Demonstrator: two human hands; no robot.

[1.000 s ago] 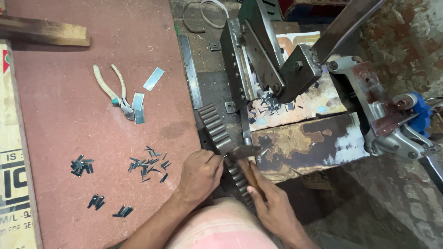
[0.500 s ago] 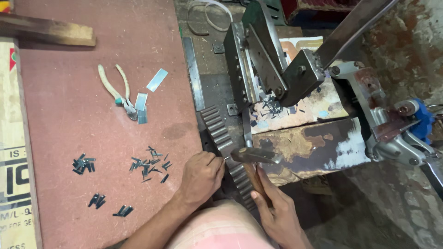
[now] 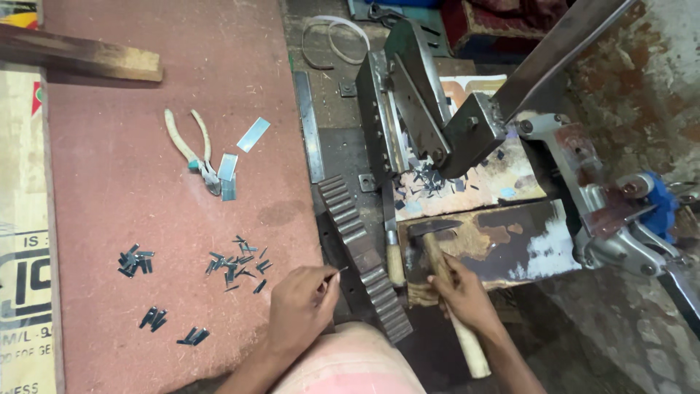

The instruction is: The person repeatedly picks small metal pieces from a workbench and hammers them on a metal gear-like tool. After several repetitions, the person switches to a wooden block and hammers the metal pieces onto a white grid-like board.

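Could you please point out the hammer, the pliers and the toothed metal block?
hammer (image 3: 432, 228): head view, on its metal head.
pliers (image 3: 191, 152): head view, on the handles.
toothed metal block (image 3: 362, 255): head view, mid-length.

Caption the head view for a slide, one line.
Right hand grips a hammer beside a toothed metal bar; left hand pinches a small metal piece at the bar.

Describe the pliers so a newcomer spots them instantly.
Start at the reddish-brown tabletop on the left of the head view. Above the scattered small dark metal pieces, the pliers lie open beside a few flat shiny metal strips. Their pale cream handles spread in a V, unlike anything nearby.
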